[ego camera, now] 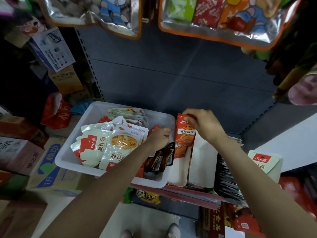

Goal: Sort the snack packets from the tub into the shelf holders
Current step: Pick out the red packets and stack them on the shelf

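My right hand (202, 122): pinching the top of an orange packet (184, 136), upright in a white holder (178, 172) beside the tub (72, 152).
My left hand (158, 138): curled inside the tub over dark packets (163, 157); grasp unclear.
White packets (109, 143): piled in the tub.

Two big foil snack bags with orange edging (223, 19) are seen hanging along the top. Cardboard cartons (51, 169) are stacked at the left, a white printed box (51, 48) tilted above them, and a crumpled red bag (55, 112) is wedged between. A yellow packet (147, 196) is spotted under the shelf edge, and grey shoes (173, 230) are glimpsed on the floor.
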The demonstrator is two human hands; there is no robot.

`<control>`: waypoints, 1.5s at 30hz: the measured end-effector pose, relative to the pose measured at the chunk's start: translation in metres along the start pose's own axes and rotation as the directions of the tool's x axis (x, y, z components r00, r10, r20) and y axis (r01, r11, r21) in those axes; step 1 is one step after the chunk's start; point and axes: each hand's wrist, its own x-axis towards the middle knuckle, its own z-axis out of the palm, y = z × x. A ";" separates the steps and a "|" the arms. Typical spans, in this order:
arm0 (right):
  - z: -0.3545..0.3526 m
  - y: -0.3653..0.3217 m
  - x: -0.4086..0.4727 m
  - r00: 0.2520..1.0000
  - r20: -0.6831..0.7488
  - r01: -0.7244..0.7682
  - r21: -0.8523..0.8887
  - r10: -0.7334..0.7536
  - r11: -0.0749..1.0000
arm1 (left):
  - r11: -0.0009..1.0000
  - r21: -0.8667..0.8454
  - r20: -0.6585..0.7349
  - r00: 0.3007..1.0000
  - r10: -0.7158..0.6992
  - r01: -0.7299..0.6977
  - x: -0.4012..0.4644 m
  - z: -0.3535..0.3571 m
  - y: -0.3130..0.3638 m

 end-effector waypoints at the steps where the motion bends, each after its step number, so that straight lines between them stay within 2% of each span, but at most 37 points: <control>1: -0.002 0.000 0.000 1.000 0.003 -0.007 -0.002 0.007 1.000 | 1.000 0.010 0.008 1.000 0.005 -0.005 -0.001 0.000 0.000; 9: 0.003 -0.003 0.002 1.000 0.019 -0.006 -0.053 0.007 0.999 | 1.000 -0.008 0.027 1.000 0.004 -0.004 0.001 0.000 -0.002; 14: 0.042 0.014 -0.001 0.990 0.131 -0.039 -0.122 0.055 0.992 | 1.000 -0.004 -0.023 0.999 0.029 -0.029 -0.002 0.002 -0.002; 16: 0.061 0.022 -0.009 0.994 0.093 -0.042 -0.155 0.057 0.987 | 0.999 -0.017 -0.027 0.999 0.029 -0.030 -0.004 0.003 -0.003; 19: 0.074 0.029 -0.015 0.998 -0.051 -0.048 -0.176 0.040 0.983 | 0.998 -0.041 -0.048 0.998 0.038 -0.040 -0.008 0.003 -0.002; 22: 0.075 0.027 -0.010 1.000 -0.015 -0.008 -0.249 0.004 0.968 | 0.995 -0.040 -0.148 0.985 0.085 -0.092 -0.021 0.001 0.002; 24: 0.072 0.021 -0.008 0.997 -0.057 0.042 -0.184 -0.053 0.982 | 0.987 0.039 -0.283 0.945 0.161 -0.157 -0.032 -0.003 0.000; 27: 0.068 0.006 -0.005 0.984 -0.141 0.110 -0.022 -0.112 0.994 | 0.933 0.320 -0.407 0.866 0.290 -0.162 -0.047 -0.024 -0.012; 28: 0.067 -0.001 -0.001 0.986 -0.130 0.110 0.009 -0.108 0.994 | 0.894 0.429 -0.397 0.863 0.314 -0.128 -0.049 -0.033 -0.018; 30: 0.069 -0.014 0.011 0.997 -0.049 0.058 0.070 -0.054 0.996 | 0.782 0.620 -0.305 0.899 0.314 -0.063 -0.049 -0.054 -0.031; 32: 0.076 -0.027 0.027 0.994 0.102 -0.051 0.089 0.042 0.995 | 0.667 0.744 -0.183 0.950 0.254 -0.035 -0.046 -0.072 -0.045; 34: 0.087 -0.039 0.042 0.951 0.260 -0.189 0.054 0.169 0.981 | 0.590 0.807 -0.091 0.982 0.164 -0.024 -0.040 -0.085 -0.059; 35: 0.094 -0.044 0.048 0.918 0.325 -0.251 0.039 0.225 0.967 | 0.575 0.818 -0.060 0.990 0.126 -0.024 -0.037 -0.089 -0.064; 37: 0.107 -0.051 0.057 0.853 0.409 -0.359 0.007 0.324 0.934 | 0.610 0.792 -0.036 0.995 0.098 -0.031 -0.034 -0.091 -0.072; 39: 0.118 -0.053 0.064 0.824 0.402 -0.424 -0.026 0.398 0.905 | 0.641 0.767 -0.051 0.992 0.114 -0.034 -0.032 -0.089 -0.078; 45: 0.133 -0.063 0.071 0.890 0.140 -0.435 -0.024 0.434 0.900 | 0.656 0.753 -0.064 0.985 0.162 -0.059 -0.027 -0.088 -0.094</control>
